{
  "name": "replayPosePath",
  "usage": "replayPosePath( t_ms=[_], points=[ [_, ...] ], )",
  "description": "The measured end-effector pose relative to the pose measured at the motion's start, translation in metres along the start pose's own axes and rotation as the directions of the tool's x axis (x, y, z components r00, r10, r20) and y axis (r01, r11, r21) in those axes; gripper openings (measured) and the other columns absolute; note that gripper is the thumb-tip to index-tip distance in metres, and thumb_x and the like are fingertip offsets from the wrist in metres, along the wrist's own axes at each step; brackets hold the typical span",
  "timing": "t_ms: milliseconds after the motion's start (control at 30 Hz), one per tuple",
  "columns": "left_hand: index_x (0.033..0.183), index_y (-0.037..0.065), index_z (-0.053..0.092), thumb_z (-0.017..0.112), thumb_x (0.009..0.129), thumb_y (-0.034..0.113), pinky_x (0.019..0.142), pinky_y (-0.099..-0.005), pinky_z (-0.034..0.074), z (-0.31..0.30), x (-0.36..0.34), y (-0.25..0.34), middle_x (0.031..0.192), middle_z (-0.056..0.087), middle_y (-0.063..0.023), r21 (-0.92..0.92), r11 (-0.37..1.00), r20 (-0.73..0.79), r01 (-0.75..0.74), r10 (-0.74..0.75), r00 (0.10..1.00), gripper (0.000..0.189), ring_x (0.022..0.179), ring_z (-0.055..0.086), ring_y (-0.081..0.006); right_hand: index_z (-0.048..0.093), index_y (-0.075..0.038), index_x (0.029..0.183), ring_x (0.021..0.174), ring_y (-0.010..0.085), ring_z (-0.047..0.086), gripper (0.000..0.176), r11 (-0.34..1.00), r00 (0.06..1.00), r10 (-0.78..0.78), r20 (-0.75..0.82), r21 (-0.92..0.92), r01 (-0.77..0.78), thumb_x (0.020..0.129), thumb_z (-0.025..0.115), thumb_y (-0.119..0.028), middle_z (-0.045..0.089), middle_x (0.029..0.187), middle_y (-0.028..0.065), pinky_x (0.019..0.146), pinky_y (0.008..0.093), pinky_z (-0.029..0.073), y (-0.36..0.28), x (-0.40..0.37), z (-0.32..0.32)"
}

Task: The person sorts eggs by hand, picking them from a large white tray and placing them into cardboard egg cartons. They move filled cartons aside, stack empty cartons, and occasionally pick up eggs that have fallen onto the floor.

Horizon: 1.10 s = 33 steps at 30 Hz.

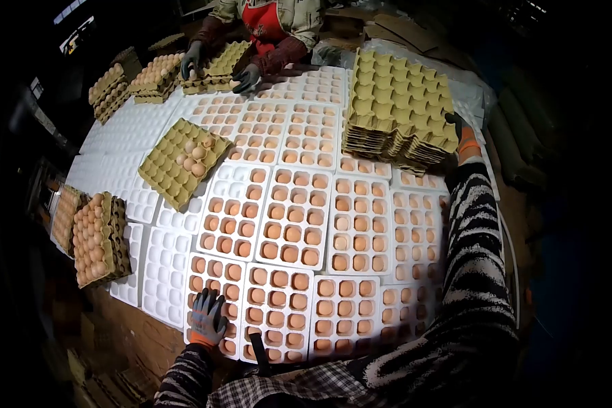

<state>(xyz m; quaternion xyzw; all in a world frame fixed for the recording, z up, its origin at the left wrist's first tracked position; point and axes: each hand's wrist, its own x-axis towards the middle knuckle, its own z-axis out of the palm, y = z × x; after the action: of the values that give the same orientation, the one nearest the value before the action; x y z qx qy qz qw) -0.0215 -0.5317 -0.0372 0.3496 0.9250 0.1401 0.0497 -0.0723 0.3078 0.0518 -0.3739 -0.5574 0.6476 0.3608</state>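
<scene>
My left hand (pixel 209 317), in a grey glove with an orange cuff, lies with its fingers spread on a white foam tray (pixel 250 313) of brown eggs at the front edge. My right hand (pixel 462 130), gloved the same way, reaches to the right side of a tall stack of yellowish pulp trays (pixel 401 102); its fingers are partly hidden at the stack's edge. The stack stands on the foam trays at the back right. A single pulp tray (pixel 177 163) holding several eggs (pixel 195 156) lies left of centre.
A co-worker in a red apron (pixel 262 24) handles eggs at the back, over pulp trays (pixel 217 71). Stacked pulp trays full of eggs stand at the back left (pixel 158 76) and left edge (pixel 95 238). White foam trays (pixel 115 129) without eggs cover the left side.
</scene>
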Motion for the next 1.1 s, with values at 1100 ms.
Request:
replayPosePath(
  t_ms=[1100],
  points=[
    [0.141,0.005,0.052,0.06,0.085,0.022,0.115,-0.0592,0.029,-0.002,0.002,-0.009,0.146,0.047,-0.0248,-0.226,0.972,0.082,0.069,-0.052,0.995,0.059,0.137,0.039,-0.0493,0.043,-0.003,0.15,0.13,0.0337,0.051,0.073,0.746,0.74,-0.401,-0.541,0.277,0.606,0.092,0.073,-0.033,0.047,0.15,0.0152,0.107,0.0456,0.042,0.015,-0.067,0.057]
  ],
)
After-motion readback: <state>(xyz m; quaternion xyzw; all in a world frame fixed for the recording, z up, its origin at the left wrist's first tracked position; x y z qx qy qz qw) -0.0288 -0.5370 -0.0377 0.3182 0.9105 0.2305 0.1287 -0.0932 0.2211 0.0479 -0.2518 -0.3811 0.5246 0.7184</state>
